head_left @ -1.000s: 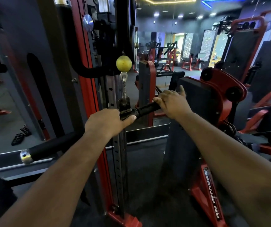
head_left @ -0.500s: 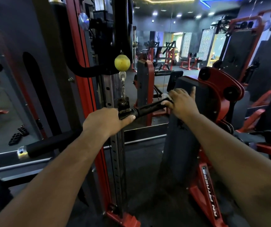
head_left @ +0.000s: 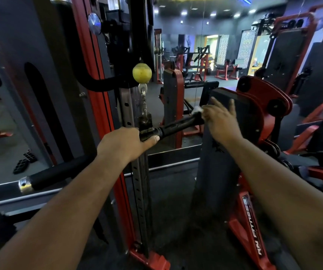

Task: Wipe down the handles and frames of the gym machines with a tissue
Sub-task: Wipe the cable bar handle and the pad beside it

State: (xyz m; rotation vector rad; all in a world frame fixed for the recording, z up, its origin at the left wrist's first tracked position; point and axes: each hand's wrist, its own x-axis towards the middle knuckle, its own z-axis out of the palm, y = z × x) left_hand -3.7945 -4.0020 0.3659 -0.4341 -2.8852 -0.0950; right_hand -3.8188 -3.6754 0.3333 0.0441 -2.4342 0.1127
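The left hand (head_left: 126,142) gripped the black bar (head_left: 178,125) near its middle, next to the swivel where the chain (head_left: 143,102) clipped on, its fingers curled over the top and the thumb lying straight along the underside. The bar hung level from that chain below a yellow ball (head_left: 142,72), in front of the perforated steel upright (head_left: 137,172) and the red frame (head_left: 106,114) of the cable machine.

The right hand (head_left: 222,122) was at the bar's far right end. Its fingers were mostly straight and spread, blurred by motion, and a white tissue (head_left: 196,110) showed at the fingertips, touching the end of the bar; whether the fingers pinched the tissue or only pressed it to the bar could not be told. Just behind that hand stood a dark padded panel (head_left: 211,172) on a red machine (head_left: 264,98).

The bar's left half, with a chrome cap (head_left: 25,184), reached out lower left under the left forearm. Mirrors and more red machines filled the room beyond.
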